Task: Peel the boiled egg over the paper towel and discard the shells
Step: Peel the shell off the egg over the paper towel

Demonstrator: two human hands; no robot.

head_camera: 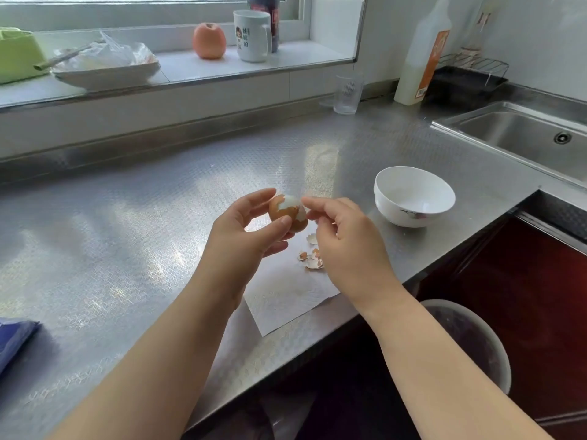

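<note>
My left hand (246,231) holds a brown boiled egg (287,212) above the white paper towel (286,296); its top is bare white, the lower shell still on. The fingertips of my right hand (344,236) pinch at the shell on the egg's right side. Several broken shell pieces (313,260) lie on the towel under my right hand. The towel sits near the counter's front edge.
A white bowl (413,195) stands on the steel counter (127,217) right of the egg. A sink (524,134) is at the far right, a clear glass (347,93) and a bottle behind. A bin (470,341) stands on the floor below the counter edge. A blue packet (14,341) lies at left.
</note>
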